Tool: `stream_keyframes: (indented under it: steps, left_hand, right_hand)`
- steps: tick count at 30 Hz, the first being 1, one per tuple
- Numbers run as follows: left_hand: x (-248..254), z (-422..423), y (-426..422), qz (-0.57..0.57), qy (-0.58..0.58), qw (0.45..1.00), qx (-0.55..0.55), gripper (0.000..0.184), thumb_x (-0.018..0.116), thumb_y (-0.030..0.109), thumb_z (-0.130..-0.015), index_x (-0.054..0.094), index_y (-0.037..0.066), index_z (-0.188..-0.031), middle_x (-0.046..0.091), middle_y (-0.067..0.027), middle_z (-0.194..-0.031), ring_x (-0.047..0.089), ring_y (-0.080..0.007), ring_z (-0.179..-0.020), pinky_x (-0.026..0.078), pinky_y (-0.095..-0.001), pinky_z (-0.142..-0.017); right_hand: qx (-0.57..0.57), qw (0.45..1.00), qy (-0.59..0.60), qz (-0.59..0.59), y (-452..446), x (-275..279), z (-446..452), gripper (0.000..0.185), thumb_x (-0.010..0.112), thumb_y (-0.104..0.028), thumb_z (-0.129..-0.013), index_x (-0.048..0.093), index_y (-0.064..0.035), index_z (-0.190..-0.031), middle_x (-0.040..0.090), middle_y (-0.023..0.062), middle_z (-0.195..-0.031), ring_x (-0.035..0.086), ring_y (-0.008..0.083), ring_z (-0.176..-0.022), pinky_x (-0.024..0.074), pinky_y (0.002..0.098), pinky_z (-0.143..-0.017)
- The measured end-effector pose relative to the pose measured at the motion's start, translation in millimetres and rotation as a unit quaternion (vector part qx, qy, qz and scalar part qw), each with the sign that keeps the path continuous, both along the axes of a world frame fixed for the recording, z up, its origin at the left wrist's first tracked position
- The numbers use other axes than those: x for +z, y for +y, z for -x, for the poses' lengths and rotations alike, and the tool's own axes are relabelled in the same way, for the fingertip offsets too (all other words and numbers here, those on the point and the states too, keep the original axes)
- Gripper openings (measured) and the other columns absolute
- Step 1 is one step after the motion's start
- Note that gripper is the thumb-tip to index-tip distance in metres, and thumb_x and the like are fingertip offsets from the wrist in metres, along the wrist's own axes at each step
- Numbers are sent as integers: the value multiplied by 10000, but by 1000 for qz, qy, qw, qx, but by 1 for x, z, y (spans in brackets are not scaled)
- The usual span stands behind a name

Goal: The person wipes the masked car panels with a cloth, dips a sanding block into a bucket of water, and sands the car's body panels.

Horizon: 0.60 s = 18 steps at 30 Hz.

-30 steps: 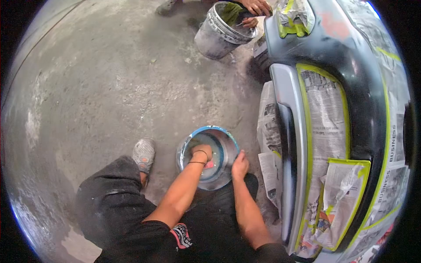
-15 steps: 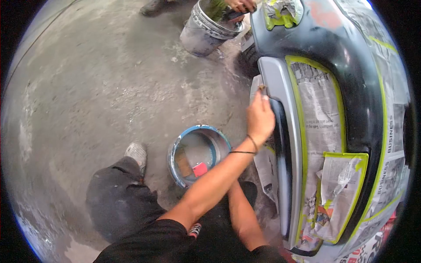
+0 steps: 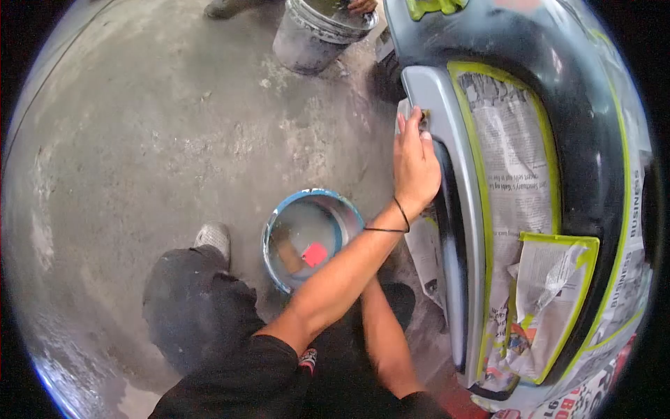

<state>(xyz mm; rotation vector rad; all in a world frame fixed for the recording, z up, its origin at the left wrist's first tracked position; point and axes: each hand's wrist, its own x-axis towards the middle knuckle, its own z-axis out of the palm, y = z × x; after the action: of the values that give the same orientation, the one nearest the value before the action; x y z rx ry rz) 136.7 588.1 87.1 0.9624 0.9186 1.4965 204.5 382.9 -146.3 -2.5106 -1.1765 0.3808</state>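
My left hand [image 3: 417,164] is at the narrow upper end of a silver-grey trim strip on a car bumper [image 3: 488,42]. Its fingers are close together against the edge, thumb alongside. A small brownish-yellow bit shows by the fingertips; I cannot make out what it is. The silver-grey strip [image 3: 438,98] runs down beside a dark glossy panel [image 3: 447,202]. My right forearm [image 3: 384,335] passes behind the left one, and that hand is hidden. Below the left forearm is a blue-rimmed bucket [image 3: 269,227] of cloudy water, with a pink piece [image 3: 314,254] and a brown rectangular piece [image 3: 289,255] in it.
Newspaper [image 3: 509,153] edged with yellow-green tape masks the bumper openings. A grey-stained bucket [image 3: 303,45] stands at the top, with another person's hand [image 3: 363,7] over it. Wet-looking concrete floor [image 3: 153,153] spreads to the left. My shoe [image 3: 213,239] is beside the blue-rimmed bucket.
The view has shifted, so the bumper and buckets appear higher. My left hand stays at the strip's upper end, its fingers now more upright. The other person's hand shows less at the top.
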Motion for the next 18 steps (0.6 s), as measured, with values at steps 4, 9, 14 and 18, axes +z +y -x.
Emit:
stream_keyframes:
  steps: [4,9,14,18]
  left_hand:
    - [0,-4,-27,-64,-6,998,22,590,460,61,-1074,331,-35,-1641,381,-314,-1660,300,-482,-1576,258,-497,-1296]
    - [-8,2,32,-65,-16,998,-5,563,457,50,-1076,364,-43,-1624,381,-309,-1659,291,-442,-1589,251,-475,-1309]
    - [-17,4,23,-95,-16,995,-30,590,454,43,-1074,339,-11,-1650,340,-258,-1707,291,-361,-1608,225,-403,-1315]
    - [-7,0,-10,-75,4,997,11,589,464,19,-1055,364,-36,-1632,363,-311,-1668,267,-423,-1606,226,-488,-1312]
  right_hand:
    - [-23,999,11,-42,8,1,1,540,517,-485,-1075,725,-7,-1217,716,336,-1157,689,518,-1077,517,572,-952]
    - [-62,998,13,-11,5,15,9,526,531,-481,-1070,732,-13,-1204,719,346,-1139,697,527,-1057,525,579,-939]
    - [46,996,20,-76,-1,2,-5,484,581,-444,-1046,739,-1,-1160,728,344,-1096,697,544,-1014,535,585,-887]
    - [5,969,-42,-242,11,13,13,448,628,-396,-1016,757,24,-1102,733,337,-1087,700,546,-996,527,599,-872]
